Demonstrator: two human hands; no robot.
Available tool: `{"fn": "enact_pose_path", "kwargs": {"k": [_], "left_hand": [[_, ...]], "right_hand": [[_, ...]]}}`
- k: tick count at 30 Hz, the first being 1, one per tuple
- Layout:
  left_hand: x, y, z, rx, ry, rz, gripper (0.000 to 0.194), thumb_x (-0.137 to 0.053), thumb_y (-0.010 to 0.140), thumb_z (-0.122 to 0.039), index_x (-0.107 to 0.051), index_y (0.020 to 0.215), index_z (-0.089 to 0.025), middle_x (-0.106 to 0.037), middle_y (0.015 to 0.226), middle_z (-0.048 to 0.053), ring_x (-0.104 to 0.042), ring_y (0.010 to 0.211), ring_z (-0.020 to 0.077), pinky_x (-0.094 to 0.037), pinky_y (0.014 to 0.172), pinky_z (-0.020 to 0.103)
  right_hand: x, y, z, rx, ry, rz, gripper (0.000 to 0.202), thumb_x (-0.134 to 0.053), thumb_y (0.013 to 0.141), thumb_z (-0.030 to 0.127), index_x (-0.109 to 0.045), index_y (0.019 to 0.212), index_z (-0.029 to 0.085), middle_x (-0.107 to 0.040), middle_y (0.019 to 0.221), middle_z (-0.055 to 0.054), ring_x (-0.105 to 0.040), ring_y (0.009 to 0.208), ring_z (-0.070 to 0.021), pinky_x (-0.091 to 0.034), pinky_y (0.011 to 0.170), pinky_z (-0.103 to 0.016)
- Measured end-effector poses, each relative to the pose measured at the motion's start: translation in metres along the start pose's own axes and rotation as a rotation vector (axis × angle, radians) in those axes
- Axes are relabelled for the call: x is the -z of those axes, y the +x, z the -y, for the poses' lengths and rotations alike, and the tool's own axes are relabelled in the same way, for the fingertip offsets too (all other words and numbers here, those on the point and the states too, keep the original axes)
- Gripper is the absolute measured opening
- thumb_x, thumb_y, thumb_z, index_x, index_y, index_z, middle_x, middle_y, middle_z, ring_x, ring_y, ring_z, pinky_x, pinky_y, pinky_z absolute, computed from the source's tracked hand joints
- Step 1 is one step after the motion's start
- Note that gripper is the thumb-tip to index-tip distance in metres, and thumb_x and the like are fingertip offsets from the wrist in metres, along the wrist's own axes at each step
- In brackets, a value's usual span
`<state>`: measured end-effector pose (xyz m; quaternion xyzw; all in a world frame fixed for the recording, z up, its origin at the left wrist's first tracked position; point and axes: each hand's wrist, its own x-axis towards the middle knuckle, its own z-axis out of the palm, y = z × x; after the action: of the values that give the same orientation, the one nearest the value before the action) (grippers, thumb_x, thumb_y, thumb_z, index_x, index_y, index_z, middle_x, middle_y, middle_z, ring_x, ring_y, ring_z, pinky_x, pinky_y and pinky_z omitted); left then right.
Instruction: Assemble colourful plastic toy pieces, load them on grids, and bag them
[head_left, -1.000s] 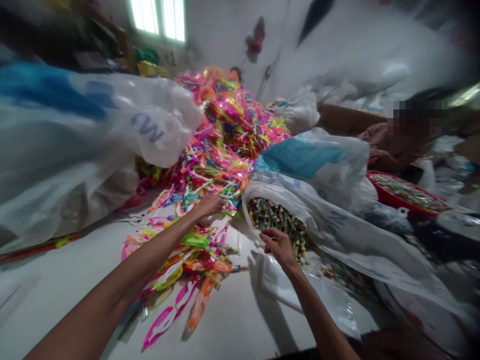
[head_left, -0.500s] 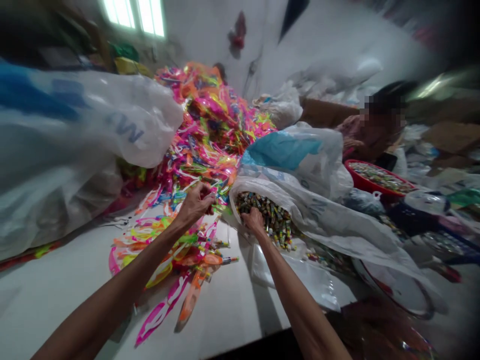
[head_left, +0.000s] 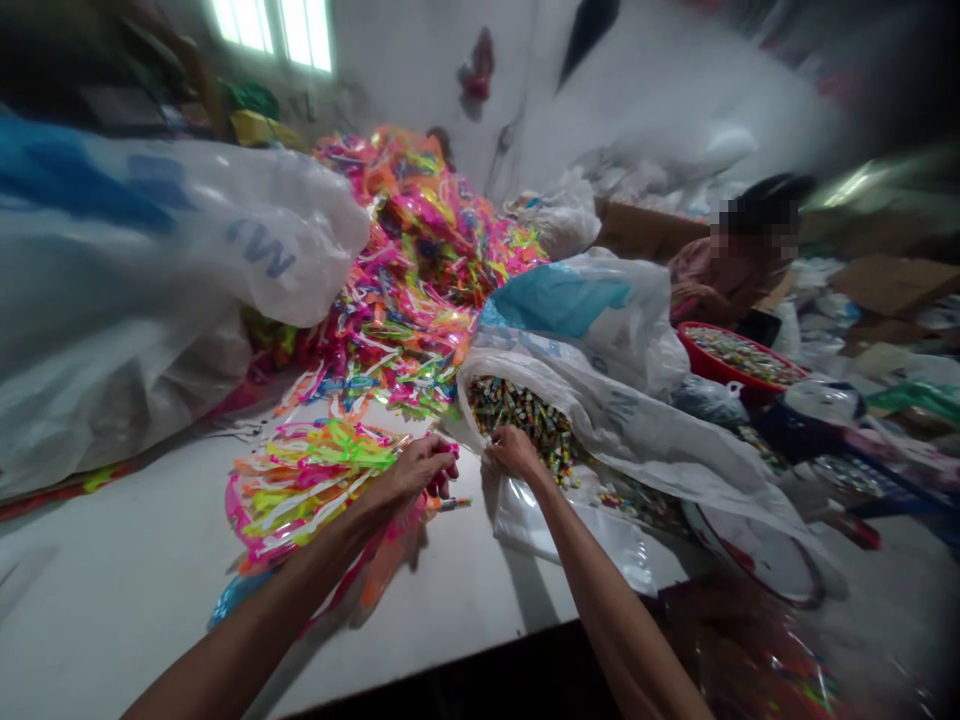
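My left hand (head_left: 427, 468) is closed on a pink plastic piece, above the right side of a loose pile of pink, orange and yellow plastic pieces (head_left: 300, 485) on the white table. My right hand (head_left: 514, 450) is at the lower lip of an open white sack (head_left: 600, 400), its fingers pinched together; what they hold, if anything, is too small to make out. Many small dark and yellow cylinders (head_left: 525, 412) lie in the sack's mouth. Beneath my right wrist is a clear plastic bag (head_left: 607, 545).
A tall heap of bright plastic pieces (head_left: 420, 240) rises behind. A large white sack (head_left: 150, 280) stands at the left. On the right, a person (head_left: 727, 260) is by a red basin (head_left: 686, 350) of small pieces. The white table (head_left: 90, 590) ends at the front.
My left hand has moved right and nearer, over the front pile. My right hand has drawn back from among the cylinders to the sack's lip. A blue piece now shows beside my left forearm.
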<state>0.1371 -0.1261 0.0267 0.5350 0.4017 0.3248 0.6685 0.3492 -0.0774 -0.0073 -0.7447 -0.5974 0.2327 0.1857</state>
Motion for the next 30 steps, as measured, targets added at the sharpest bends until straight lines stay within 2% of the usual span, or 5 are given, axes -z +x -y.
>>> {"fn": "enact_pose_path", "kwargs": {"k": [4,7,11,16,30], "left_hand": [[0.0,-0.007,0.0,-0.035,0.056,0.018,0.025,-0.053,0.078,-0.039,-0.051,0.077,-0.014,-0.06,0.07,0.0,-0.053,0.047,0.0064,-0.035,0.046,0.019],[0.002,-0.013,-0.004,-0.031,0.033,0.026,0.025,-0.052,0.078,-0.04,-0.051,0.075,-0.015,-0.057,0.066,-0.002,-0.049,0.046,0.0059,-0.036,0.046,0.019],[0.002,-0.02,-0.011,-0.005,0.033,0.078,0.018,-0.051,0.077,-0.034,-0.051,0.075,-0.016,-0.053,0.059,-0.003,-0.046,0.044,0.0065,-0.035,0.043,0.019],[-0.001,-0.026,-0.019,0.054,0.078,0.136,0.012,-0.048,0.074,-0.026,-0.053,0.077,-0.016,-0.055,0.059,-0.002,-0.049,0.044,0.0075,-0.037,0.044,0.02],[0.009,-0.026,-0.012,0.046,0.094,0.264,0.014,-0.045,0.072,-0.021,-0.055,0.08,-0.017,-0.054,0.059,-0.003,-0.047,0.048,0.009,-0.033,0.048,0.022]], "right_hand": [[0.008,-0.015,0.016,0.077,0.165,0.074,0.017,-0.06,0.069,0.026,-0.069,0.077,0.014,-0.063,0.068,-0.004,-0.056,0.065,-0.0151,-0.037,0.057,-0.022],[0.02,-0.042,0.03,0.19,0.537,0.252,0.03,-0.059,0.074,0.038,-0.068,0.088,0.012,-0.06,0.065,-0.001,-0.05,0.055,-0.0098,-0.038,0.054,-0.021],[0.035,-0.078,0.049,0.235,0.965,0.464,0.031,-0.071,0.066,0.033,-0.066,0.09,0.014,-0.059,0.065,0.002,-0.048,0.052,-0.0073,-0.036,0.052,-0.02],[0.041,-0.089,0.055,0.273,0.948,0.478,0.022,-0.072,0.066,0.033,-0.066,0.077,0.015,-0.062,0.066,0.001,-0.051,0.054,-0.0081,-0.038,0.054,-0.021],[0.039,-0.089,0.056,0.287,0.94,0.48,0.015,-0.071,0.068,0.026,-0.072,0.079,0.016,-0.063,0.062,0.0,-0.052,0.056,-0.0091,-0.039,0.057,-0.022]]}}
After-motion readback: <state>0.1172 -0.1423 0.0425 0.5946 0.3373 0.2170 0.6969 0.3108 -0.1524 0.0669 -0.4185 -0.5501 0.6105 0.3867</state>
